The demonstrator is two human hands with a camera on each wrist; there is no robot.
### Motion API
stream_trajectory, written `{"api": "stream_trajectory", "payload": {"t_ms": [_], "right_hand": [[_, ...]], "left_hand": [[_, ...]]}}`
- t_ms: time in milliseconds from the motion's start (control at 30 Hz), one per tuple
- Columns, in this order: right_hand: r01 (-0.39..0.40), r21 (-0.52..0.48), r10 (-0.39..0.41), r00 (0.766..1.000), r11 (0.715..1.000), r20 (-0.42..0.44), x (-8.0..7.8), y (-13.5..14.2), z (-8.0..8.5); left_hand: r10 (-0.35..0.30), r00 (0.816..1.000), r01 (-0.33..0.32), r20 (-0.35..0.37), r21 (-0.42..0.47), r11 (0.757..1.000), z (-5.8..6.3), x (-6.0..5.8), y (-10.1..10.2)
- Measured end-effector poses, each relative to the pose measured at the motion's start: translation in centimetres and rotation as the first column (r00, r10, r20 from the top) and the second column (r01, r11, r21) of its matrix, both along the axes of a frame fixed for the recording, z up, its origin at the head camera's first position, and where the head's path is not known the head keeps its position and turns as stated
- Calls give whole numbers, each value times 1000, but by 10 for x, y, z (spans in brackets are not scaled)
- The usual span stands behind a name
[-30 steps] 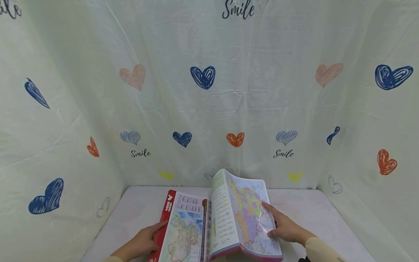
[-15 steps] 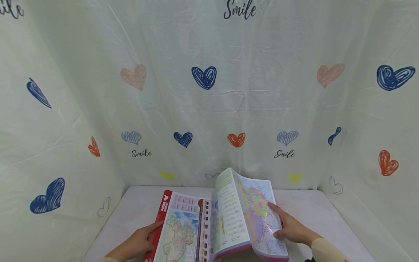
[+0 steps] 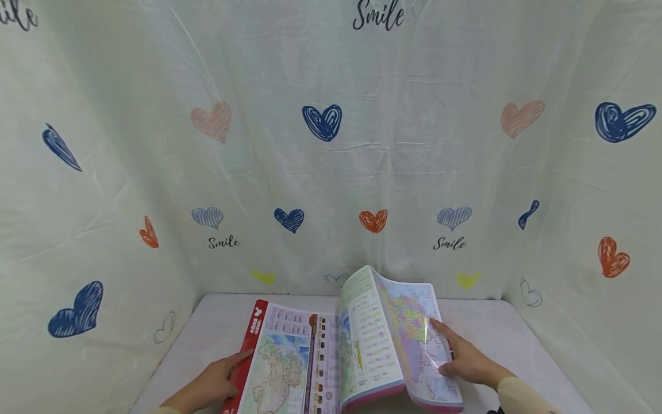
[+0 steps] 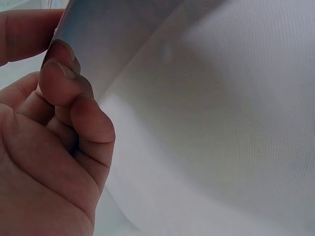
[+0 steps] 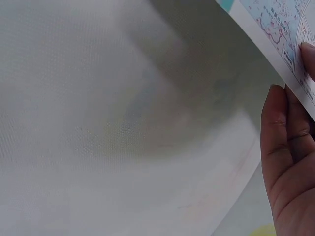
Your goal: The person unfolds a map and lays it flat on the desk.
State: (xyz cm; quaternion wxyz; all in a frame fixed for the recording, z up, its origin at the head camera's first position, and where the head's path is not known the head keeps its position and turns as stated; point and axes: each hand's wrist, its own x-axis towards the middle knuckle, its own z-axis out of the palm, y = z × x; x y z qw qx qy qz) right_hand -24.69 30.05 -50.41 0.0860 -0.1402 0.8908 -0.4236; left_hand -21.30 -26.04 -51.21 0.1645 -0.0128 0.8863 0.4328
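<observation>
An open map book (image 3: 281, 368) with a red left border spans the front of the table, tilted up from it. My left hand (image 3: 204, 384) grips that red border; in the left wrist view its fingers (image 4: 66, 83) curl under the edge. A block of pages (image 3: 373, 345) arches up in the middle, lined text on its left face. The right-hand page (image 3: 414, 322), with a coloured map, is held at its outer edge by my right hand (image 3: 473, 362). In the right wrist view the thumb lies over the printed page (image 5: 280, 29), with fingers (image 5: 275, 132) behind it.
Beneath the book is a pale table (image 3: 496, 328). A light curtain (image 3: 414, 167) printed with hearts and "Smile" closes off the back and both sides. A small dark object (image 3: 495, 410) shows by the right sleeve at the bottom edge.
The book has spread wider. My right hand has moved right with the right-hand pages, my left hand slightly left with the red border, and more of the left page's inner strip now shows.
</observation>
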Motion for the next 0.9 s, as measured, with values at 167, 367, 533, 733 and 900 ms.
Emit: {"api": "stream_trajectory", "payload": {"t_ms": [167, 367, 533, 733, 900], "right_hand": [[-3, 11, 3, 1000, 1000, 0, 0, 6, 0], [34, 51, -34, 999, 998, 3, 2, 9, 3], [78, 73, -79, 997, 994, 17, 2, 11, 4], [85, 62, -86, 996, 994, 21, 2, 17, 2], [42, 51, -41, 999, 998, -20, 3, 26, -3]], "left_hand": [[-4, 1000, 3, -16, -20, 1000, 1, 1, -4], [3, 1000, -4, -18, -34, 999, 2, 1, -8], [10, 1000, -11, -25, -44, 999, 4, 2, -11], [18, 999, -20, -36, -51, 999, 3, 2, -17], [24, 999, -25, -43, -43, 999, 2, 3, -21]]}}
